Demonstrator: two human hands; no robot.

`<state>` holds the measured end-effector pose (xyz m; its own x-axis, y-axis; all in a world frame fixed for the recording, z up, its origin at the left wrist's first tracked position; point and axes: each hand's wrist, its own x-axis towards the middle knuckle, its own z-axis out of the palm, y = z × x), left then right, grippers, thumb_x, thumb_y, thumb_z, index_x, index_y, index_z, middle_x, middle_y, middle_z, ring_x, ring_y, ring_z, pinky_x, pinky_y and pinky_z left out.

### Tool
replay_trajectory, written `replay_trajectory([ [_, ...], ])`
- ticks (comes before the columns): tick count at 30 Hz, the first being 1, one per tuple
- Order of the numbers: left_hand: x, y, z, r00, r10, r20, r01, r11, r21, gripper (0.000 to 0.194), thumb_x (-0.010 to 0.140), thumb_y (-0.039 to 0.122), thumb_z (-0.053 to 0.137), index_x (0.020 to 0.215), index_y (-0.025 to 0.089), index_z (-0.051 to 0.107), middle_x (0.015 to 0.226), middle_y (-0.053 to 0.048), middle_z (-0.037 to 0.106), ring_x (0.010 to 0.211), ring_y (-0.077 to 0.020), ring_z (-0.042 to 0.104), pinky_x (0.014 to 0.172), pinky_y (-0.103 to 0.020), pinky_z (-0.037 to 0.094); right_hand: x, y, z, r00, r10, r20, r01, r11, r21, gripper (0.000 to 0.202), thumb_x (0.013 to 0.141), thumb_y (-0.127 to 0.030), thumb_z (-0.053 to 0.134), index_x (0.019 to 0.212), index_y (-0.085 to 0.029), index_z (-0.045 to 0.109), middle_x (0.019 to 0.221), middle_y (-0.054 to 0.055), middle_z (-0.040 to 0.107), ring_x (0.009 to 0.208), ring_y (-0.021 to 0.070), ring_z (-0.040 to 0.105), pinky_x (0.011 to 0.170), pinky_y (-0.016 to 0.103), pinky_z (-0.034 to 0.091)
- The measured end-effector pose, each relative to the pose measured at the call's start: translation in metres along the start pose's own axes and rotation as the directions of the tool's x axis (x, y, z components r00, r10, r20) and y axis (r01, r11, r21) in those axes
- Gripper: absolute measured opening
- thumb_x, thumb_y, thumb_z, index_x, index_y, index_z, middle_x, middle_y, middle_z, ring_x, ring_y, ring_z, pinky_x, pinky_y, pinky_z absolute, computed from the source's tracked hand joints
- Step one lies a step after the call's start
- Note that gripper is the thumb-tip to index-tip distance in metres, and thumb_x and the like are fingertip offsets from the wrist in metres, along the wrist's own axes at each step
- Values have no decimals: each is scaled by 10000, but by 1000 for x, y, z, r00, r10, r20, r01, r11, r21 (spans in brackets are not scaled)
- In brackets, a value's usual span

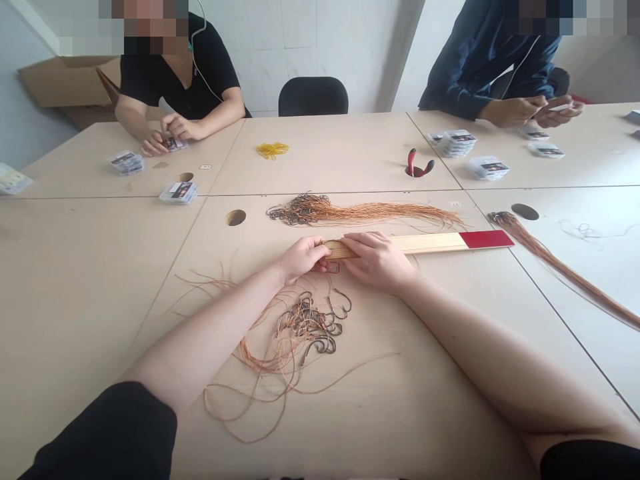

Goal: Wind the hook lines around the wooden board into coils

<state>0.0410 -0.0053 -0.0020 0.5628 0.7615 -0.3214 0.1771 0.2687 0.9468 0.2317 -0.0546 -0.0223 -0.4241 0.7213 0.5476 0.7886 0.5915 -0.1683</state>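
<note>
A flat wooden strip (pixel 430 244) with a dark red end lies crosswise before me. My left hand (pixel 306 257) is closed at the strip's left end, thumb pressed against it. A thin dark curve, seemingly a fish hook, shows on the wood by the thumb; its rest is hidden. My right hand (pixel 377 261) grips the strip just to the right, fingers over the top. Below my hands lies a loose pile of dark fish hooks (pixel 307 317) with tangled orange-brown lines (pixel 260 363). Beyond the strip, a bundle of hooks (pixel 300 210) has its lines (pixel 390 212) stretched rightward.
Another line bundle (pixel 560 260) lies at right. Farther back are red-handled pliers (pixel 419 165) in a table hole, yellow bands (pixel 273 150) and stacked clear packs (pixel 455 143). Two people sit opposite, handling small items; a black chair (pixel 313 97) stands between them.
</note>
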Motion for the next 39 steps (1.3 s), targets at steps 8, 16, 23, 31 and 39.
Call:
replay_trajectory([
  [8,0,-1,0,1000,12,8,-12,1000,16,76,759,129,478,685,145,483,523,12,532,524,-86,568,467,-150,410,2,-4,-4,999,32,-19,-30,997,68,350,801,-292,530,1132,-180,551,1083,84,604,962,220,566,870,392,434],
  [16,0,-2,0,1000,18,13,-18,1000,6,69,763,127,483,698,142,499,529,12,541,523,-83,564,472,-152,414,2,-2,-2,998,35,-56,-30,995,93,307,809,-302,550,1093,-189,565,1050,82,607,914,207,573,821,364,452],
  [23,0,-2,-1,999,26,33,-25,999,-30,68,769,143,479,701,147,484,508,17,523,528,-97,575,466,-155,418,2,-1,-2,999,22,-36,-20,998,54,298,846,-332,514,1103,-186,554,1055,83,607,940,210,564,854,377,432],
  [31,-2,1,-1,998,25,53,-21,997,-74,69,751,125,456,687,149,467,508,1,538,485,-88,540,466,-162,423,3,-1,-3,1000,16,-18,-15,999,42,313,848,-335,514,1125,-192,541,1055,81,606,946,211,556,868,385,418],
  [39,-2,2,-1,998,11,54,-6,995,-101,60,734,119,474,681,146,470,510,1,534,483,-89,540,467,-164,424,2,-2,-3,998,52,-23,-49,994,100,317,840,-325,526,1131,-202,545,1058,89,593,953,213,552,834,383,454],
])
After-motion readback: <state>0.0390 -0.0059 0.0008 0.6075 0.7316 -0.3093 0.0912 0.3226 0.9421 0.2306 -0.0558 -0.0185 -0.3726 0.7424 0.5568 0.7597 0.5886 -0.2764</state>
